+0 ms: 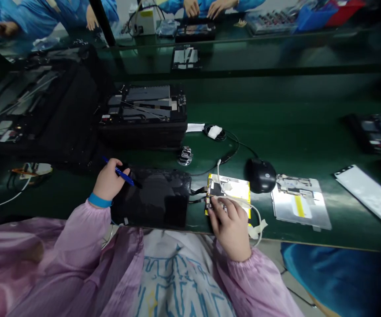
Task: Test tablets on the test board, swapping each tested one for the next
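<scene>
My left hand [109, 180] grips a blue pen [120, 174] and rests on the left edge of a dark screen panel [155, 198] lying flat at the bench's near edge. Just right of the panel lies a yellow circuit board [233, 188], joined to it by short black leads. My right hand [231, 226] has its fingertips pressed on the board's near left corner. A white cable [221, 180] crosses the board and loops past my right hand.
A black mouse [260, 175] sits right of the board, then a metal back plate [299, 203] and a white strip [370, 196]. Stacked black trays [146, 116] stand behind, with a small metal counter [185, 155]. Other people's hands work at the far bench.
</scene>
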The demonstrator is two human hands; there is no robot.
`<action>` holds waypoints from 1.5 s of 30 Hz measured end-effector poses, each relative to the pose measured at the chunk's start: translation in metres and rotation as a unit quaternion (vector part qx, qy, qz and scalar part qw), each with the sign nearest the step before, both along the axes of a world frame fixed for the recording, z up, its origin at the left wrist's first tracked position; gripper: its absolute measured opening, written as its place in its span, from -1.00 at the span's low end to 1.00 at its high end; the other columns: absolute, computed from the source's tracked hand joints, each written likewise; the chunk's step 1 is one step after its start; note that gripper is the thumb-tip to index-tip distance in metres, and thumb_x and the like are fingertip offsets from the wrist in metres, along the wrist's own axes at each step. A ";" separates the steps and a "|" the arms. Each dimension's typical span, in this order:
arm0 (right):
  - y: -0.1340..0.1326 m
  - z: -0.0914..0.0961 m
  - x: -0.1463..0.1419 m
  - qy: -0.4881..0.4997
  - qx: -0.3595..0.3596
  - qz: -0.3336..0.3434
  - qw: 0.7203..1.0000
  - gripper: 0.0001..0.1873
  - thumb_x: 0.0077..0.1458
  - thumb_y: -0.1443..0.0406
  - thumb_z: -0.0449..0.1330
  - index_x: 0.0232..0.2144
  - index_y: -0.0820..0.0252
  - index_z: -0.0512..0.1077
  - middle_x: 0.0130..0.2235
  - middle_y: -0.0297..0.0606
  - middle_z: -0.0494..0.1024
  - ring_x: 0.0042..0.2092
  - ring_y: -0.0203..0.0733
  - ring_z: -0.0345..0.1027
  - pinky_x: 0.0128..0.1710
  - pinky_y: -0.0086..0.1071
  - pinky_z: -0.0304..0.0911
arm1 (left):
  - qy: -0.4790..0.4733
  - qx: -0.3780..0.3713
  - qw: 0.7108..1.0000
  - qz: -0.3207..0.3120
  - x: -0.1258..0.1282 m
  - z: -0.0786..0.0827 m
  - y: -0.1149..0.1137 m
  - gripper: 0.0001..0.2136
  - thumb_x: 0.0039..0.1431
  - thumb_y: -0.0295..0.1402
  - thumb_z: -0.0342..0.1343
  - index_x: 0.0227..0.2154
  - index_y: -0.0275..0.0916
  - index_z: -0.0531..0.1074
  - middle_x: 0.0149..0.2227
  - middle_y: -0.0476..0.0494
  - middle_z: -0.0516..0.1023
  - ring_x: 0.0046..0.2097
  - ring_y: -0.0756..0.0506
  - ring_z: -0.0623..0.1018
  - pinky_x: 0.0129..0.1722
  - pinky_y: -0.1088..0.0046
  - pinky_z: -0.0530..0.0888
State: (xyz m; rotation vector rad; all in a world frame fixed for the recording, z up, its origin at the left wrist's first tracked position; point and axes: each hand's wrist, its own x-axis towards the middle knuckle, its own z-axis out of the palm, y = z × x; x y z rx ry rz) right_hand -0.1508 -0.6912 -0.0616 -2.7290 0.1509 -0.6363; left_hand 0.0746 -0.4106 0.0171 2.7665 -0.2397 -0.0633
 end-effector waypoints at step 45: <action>-0.006 0.009 0.003 0.001 0.041 -0.025 0.999 -0.69 0.31 0.24 -0.01 0.02 0.24 0.35 -0.08 -0.09 0.41 -0.02 0.07 0.22 -0.10 -0.13 0.11 | 0.091 -0.012 0.898 -0.430 -0.080 -0.015 -0.184 -0.89 0.13 -0.51 -0.06 -0.46 -0.21 0.20 -0.54 -0.07 0.37 -0.47 -0.10 0.42 -0.48 0.41 0.23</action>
